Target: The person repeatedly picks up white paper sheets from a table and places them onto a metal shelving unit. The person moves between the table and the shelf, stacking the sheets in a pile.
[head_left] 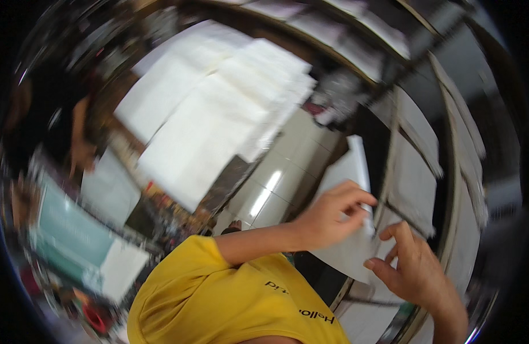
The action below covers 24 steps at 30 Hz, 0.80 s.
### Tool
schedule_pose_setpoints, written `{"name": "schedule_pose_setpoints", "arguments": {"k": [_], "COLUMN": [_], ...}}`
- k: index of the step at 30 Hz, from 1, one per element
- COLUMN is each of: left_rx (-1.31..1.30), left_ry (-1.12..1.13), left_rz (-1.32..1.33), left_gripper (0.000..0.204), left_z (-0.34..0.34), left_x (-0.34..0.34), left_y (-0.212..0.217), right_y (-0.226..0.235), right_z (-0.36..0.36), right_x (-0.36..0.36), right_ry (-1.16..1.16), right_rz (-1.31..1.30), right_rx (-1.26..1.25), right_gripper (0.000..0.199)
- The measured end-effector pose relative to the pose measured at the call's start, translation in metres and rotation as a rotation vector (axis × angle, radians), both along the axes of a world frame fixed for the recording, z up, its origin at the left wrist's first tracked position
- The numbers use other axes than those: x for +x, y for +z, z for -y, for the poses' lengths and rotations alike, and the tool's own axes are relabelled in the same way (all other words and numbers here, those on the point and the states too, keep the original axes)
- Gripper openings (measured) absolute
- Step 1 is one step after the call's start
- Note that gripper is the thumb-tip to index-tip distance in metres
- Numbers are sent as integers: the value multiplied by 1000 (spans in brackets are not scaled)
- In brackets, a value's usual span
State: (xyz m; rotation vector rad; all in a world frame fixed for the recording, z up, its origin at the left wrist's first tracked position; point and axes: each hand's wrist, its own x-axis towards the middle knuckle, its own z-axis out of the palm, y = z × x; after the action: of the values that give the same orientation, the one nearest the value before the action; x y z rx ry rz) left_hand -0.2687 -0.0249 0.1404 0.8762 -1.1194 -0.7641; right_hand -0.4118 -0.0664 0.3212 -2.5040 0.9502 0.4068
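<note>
Both your hands are meeting on the white sheet (346, 172), left hand (327, 215) pinching its near edge and right hand (410, 269) curling fingers against its lower corner, while its long axis is running up and away from you.

Single head-worn fisheye view, tilted sharply, looking down close over the yellow shirt (218, 298); white sheet stacks (218, 114) lie beyond it.
</note>
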Motion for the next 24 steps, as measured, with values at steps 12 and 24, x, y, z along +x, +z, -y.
{"name": "schedule_pose_setpoints", "arguments": {"k": [12, 24], "left_rx": [-31, 581], "left_ry": [481, 1084], "left_rz": [14, 498], "left_gripper": [31, 21], "left_z": [-78, -176], "left_x": [48, 112], "left_y": [-15, -79], "right_y": [5, 29], "right_z": [21, 20], "right_x": [50, 20], "right_ry": [104, 125], "right_rz": [190, 226], "right_rx": [-203, -440], "right_gripper": [22, 19]}}
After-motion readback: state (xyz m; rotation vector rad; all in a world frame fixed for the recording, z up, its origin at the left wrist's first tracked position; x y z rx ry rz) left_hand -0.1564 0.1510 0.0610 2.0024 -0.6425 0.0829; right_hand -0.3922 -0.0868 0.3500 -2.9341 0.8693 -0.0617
